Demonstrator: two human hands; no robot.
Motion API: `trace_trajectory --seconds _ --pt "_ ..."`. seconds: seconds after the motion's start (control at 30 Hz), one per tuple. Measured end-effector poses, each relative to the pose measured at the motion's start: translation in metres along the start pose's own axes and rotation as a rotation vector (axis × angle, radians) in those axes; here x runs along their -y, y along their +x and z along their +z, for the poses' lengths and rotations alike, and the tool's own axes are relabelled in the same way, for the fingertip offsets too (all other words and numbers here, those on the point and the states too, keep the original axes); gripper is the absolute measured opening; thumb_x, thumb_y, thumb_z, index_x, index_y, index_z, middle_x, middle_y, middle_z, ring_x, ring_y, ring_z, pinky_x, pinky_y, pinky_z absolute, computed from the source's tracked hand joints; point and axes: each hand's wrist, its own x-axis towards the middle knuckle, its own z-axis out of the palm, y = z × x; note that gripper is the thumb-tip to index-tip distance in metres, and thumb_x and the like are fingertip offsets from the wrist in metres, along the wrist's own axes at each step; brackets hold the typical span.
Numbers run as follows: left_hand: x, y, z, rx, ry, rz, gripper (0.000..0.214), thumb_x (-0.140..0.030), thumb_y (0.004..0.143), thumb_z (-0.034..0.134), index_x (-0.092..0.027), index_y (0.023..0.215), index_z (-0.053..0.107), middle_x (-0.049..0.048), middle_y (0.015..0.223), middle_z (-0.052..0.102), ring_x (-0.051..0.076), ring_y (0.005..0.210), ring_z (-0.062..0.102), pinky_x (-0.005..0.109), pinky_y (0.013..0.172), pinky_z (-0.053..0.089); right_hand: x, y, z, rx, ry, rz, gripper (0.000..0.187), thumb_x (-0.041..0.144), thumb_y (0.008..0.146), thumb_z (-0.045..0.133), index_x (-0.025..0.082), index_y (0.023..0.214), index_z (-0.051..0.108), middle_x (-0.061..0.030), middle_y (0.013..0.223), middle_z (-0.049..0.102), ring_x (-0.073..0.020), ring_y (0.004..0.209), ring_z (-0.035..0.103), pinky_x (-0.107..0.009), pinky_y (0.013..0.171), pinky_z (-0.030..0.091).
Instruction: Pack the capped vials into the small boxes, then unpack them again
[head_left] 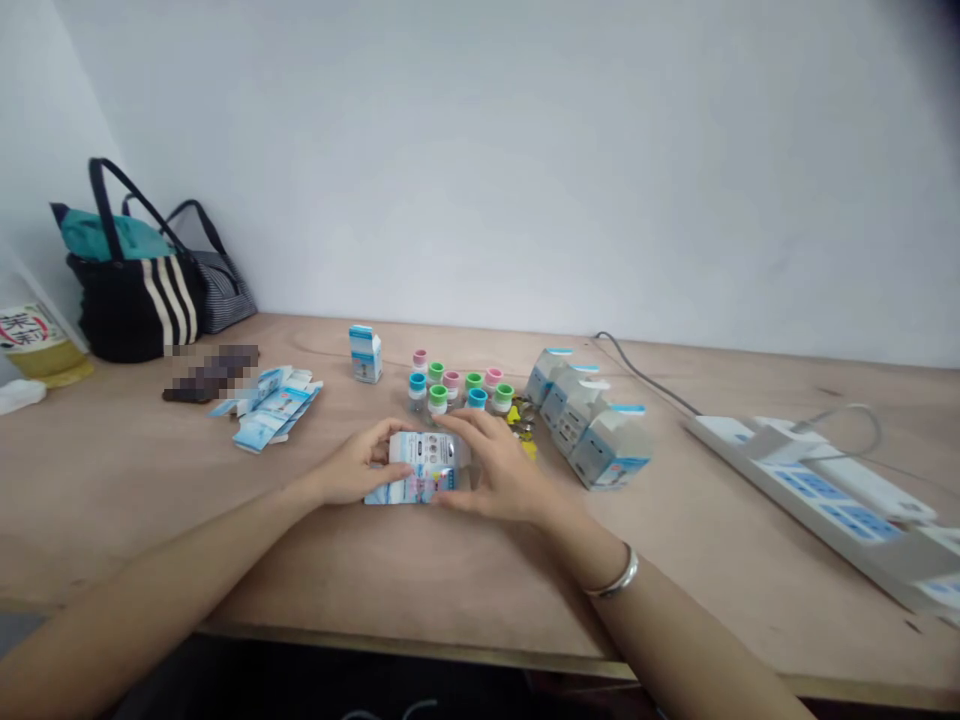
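A small white-and-blue printed carton (426, 470) lies on its side between my hands, near the middle of the table. My left hand (364, 465) grips its left end, thumb on the printed face and fingers over the far edge. Around the right end curves my right hand (499, 468), with its thumb at the near edge and its fingers reaching over the far side. Whatever the carton holds is hidden. Just beyond stand several small clear bottles with blue (417, 382), green (438, 394) and pink (451, 381) tops. Yellow and metallic pieces (525, 420) lie by my right fingers.
Several open cartons (589, 425) stand in a row at right, and one carton (366, 355) stands at the back. Flattened cartons (277, 408) lie left, by a dark blurred object (212, 375). Bags (139, 300) and a yellow-liquid bottle (41, 345) sit far left; a power strip (817, 505) lies right.
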Motion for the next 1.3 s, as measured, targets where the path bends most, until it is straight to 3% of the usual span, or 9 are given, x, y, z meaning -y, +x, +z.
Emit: trace_trajectory --seconds 0.2,0.4,0.6,0.7,0.8,0.93,1.07,1.2,1.3 --pt "0.004 0.001 0.006 -0.068 -0.019 -0.049 0.055 -0.038 0.072 0.068 -0.018 0.12 0.05 0.0074 0.106 0.065 0.019 0.084 0.064 0.031 0.071 0.053 0.003 -0.001 0.011 0.194 -0.057 -0.012 0.086 0.05 0.06 0.073 0.023 0.135 0.039 -0.013 0.129 0.048 -0.0306 0.113 0.047 -0.045 0.094 0.035" --pt "-0.003 -0.001 0.001 -0.05 0.073 0.062 0.048 -0.038 0.073 0.066 -0.018 0.115 0.054 0.007 0.115 0.061 0.022 0.103 0.058 0.034 0.086 0.049 -0.002 0.0 0.013 0.117 -0.011 0.037 0.072 0.044 0.064 0.07 0.02 0.128 0.047 -0.0118 0.116 0.056 -0.0282 0.104 0.052 -0.041 0.088 0.04" --pt "-0.001 -0.003 0.001 -0.084 0.12 0.067 0.032 -0.034 0.075 0.064 -0.018 0.099 0.049 0.0028 0.097 0.061 0.015 0.084 0.06 0.029 0.075 0.05 0.004 0.001 0.013 0.027 -0.136 0.005 0.051 0.029 0.073 0.065 0.02 0.122 0.051 -0.0123 0.111 0.056 -0.0277 0.102 0.051 -0.042 0.086 0.04" --pt "-0.001 -0.004 0.0 -0.077 0.213 0.16 0.021 -0.026 0.075 0.062 -0.018 0.089 0.047 0.0039 0.099 0.059 0.016 0.087 0.059 0.03 0.076 0.049 0.011 0.001 0.008 0.063 -0.139 -0.02 0.053 0.043 0.071 0.067 0.02 0.116 0.055 -0.0123 0.108 0.057 -0.0284 0.1 0.051 -0.042 0.085 0.04" --pt "-0.004 -0.006 -0.005 -0.049 0.465 0.306 0.011 -0.018 0.074 0.059 -0.018 0.082 0.052 0.0055 0.1 0.058 0.018 0.093 0.057 0.031 0.082 0.046 0.012 0.0 0.002 0.046 -0.09 0.002 0.062 0.056 0.068 0.065 0.018 0.116 0.055 -0.0136 0.114 0.056 -0.0291 0.105 0.051 -0.042 0.088 0.039" --pt "-0.008 -0.008 -0.01 0.023 0.633 0.386 0.006 -0.014 0.075 0.055 -0.018 0.079 0.054 0.0049 0.095 0.058 0.017 0.091 0.057 0.031 0.083 0.045 0.002 -0.001 0.001 0.044 -0.023 0.064 0.068 0.051 0.066 0.069 0.017 0.123 0.05 -0.0137 0.119 0.056 -0.0285 0.107 0.053 -0.04 0.088 0.04" --pt "-0.004 -0.008 -0.008 -0.054 0.589 0.355 0.017 -0.019 0.073 0.061 -0.019 0.083 0.048 0.0043 0.094 0.058 0.017 0.089 0.057 0.033 0.083 0.046 -0.007 0.0 0.007 0.148 0.08 0.067 0.05 0.045 0.071 0.068 0.019 0.112 0.058 -0.009 0.1 0.064 -0.023 0.09 0.059 -0.033 0.075 0.044" --pt "0.002 -0.005 0.002 -0.128 0.414 0.281 0.016 -0.019 0.074 0.059 -0.019 0.081 0.044 0.0025 0.093 0.057 0.016 0.086 0.059 0.032 0.079 0.05 -0.004 0.003 0.015 0.115 0.084 0.113 0.045 0.047 0.067 0.07 0.018 0.101 0.062 -0.0074 0.09 0.063 -0.0206 0.08 0.058 -0.029 0.067 0.043" --pt "0.002 -0.004 0.005 -0.154 0.412 0.275 0.014 -0.016 0.073 0.056 -0.019 0.083 0.046 0.0021 0.093 0.056 0.016 0.087 0.06 0.031 0.078 0.05 -0.001 0.004 0.02 0.09 0.063 0.122 0.045 0.049 0.066 0.071 0.018 0.097 0.062 -0.0063 0.086 0.061 -0.0199 0.077 0.057 -0.029 0.066 0.042"
